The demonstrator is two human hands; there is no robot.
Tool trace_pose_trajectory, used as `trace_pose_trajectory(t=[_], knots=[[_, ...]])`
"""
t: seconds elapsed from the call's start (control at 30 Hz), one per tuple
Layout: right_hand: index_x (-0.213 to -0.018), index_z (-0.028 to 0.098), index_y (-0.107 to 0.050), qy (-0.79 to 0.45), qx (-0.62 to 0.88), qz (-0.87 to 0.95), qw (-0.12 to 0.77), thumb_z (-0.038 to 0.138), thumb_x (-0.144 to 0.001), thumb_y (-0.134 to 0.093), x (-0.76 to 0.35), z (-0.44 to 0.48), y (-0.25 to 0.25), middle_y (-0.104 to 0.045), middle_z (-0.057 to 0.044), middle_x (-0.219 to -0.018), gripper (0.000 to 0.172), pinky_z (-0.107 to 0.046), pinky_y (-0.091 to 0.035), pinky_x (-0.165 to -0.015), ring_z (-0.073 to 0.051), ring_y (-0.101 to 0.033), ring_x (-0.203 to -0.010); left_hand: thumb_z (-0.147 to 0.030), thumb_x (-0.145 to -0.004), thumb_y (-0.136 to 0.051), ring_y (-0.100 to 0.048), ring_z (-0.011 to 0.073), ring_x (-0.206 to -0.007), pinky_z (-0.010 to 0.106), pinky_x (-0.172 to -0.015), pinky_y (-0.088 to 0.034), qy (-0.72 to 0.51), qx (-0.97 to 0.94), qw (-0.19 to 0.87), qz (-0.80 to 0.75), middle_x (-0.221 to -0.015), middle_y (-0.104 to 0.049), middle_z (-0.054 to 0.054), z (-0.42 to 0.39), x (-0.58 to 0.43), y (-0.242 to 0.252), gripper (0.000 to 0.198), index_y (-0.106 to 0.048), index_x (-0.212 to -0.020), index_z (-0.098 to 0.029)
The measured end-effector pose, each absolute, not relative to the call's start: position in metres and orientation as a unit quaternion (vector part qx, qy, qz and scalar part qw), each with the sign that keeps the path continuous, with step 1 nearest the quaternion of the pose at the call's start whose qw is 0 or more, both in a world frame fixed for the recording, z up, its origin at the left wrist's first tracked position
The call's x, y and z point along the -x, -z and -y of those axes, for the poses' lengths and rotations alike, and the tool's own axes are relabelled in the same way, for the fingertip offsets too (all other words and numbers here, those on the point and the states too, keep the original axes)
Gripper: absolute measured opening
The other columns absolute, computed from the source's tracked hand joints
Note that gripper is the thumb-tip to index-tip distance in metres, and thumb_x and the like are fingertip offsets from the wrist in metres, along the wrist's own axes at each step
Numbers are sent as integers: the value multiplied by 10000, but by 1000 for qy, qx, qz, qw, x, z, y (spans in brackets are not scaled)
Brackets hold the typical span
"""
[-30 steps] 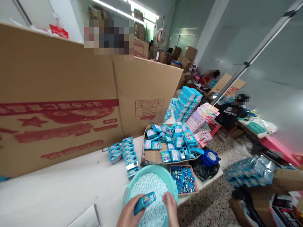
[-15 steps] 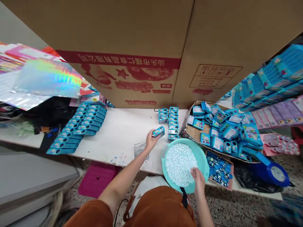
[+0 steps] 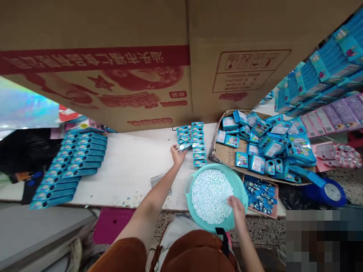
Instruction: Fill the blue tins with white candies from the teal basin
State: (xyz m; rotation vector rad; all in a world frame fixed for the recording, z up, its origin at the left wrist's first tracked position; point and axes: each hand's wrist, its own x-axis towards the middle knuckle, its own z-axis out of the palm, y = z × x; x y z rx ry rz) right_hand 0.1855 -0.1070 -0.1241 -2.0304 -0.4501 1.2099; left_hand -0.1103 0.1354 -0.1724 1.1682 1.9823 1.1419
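My left hand (image 3: 177,154) reaches forward over the white table and grips a small blue tin (image 3: 185,146) at the near end of two short rows of such tins (image 3: 194,142). My right hand (image 3: 236,206) rests in the teal basin (image 3: 193,175), fingers curled into the white pellets (image 3: 211,194); whether it holds any is hidden. The basin sits at the table's near edge, above my lap.
A big cardboard box with red print (image 3: 147,64) walls off the back. A cardboard tray of blue packs (image 3: 263,147) and a small box of blue caps (image 3: 261,194) lie right. Rows of long blue packs (image 3: 70,162) lie left. A blue tape roll (image 3: 329,190) is far right.
My view swung down from the room to the table. My left hand carried the tin from above the basin forward to the rows of tins. My right hand stayed in the pellets.
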Motion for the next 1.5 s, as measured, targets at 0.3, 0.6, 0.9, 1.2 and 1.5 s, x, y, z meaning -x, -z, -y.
trace_pose_trajectory(t=[0.3,0.6,0.9,1.2,1.5], knots=[[-941,197,-621,-350,738,529,231,373,-870,-426,-184,87,149,-638,-81,-969,271,-384,-430,-913,-222,-564,-978,-254,-779,-580,-459,246,-1154,460,-1033,-331,-315,-812,170,-461,-1176,-529,92,-167,1,66,330,-483,-1092,-212],[-1178,227,-570,-273,765,529,246,340,-865,-445,-185,81,162,-557,-110,-1225,356,-455,-399,-977,-273,-487,-1166,-212,-710,-653,-211,359,-1360,542,-1081,-184,-186,-915,157,-322,-1421,-343,177,-317,-182,76,630,-412,-1285,-130],[-1251,190,-514,-279,771,525,227,342,-876,-406,-183,76,178,-539,-128,-1222,419,-439,-383,-977,-267,-464,-1162,-144,-805,-521,-448,360,-1152,537,-984,-272,-82,-880,158,-440,-1127,-537,219,-324,-183,72,400,-480,-1193,-57],[-1211,152,-537,-282,742,565,224,404,-862,-444,-154,51,190,-528,-150,-1179,440,-429,-350,-965,-274,-449,-1120,-392,-772,-628,-591,209,-990,343,-882,-470,-270,-687,429,-521,-1078,-625,61,-160,-51,17,445,-486,-1130,-171],[-1190,142,-561,-371,661,629,172,364,-848,-423,-113,55,194,-597,-122,-1143,431,-363,-373,-931,-244,-516,-1048,-350,-733,-672,-619,189,-928,326,-811,-510,-303,-320,588,-678,-1001,-653,61,18,36,22,328,-539,-985,-189]])
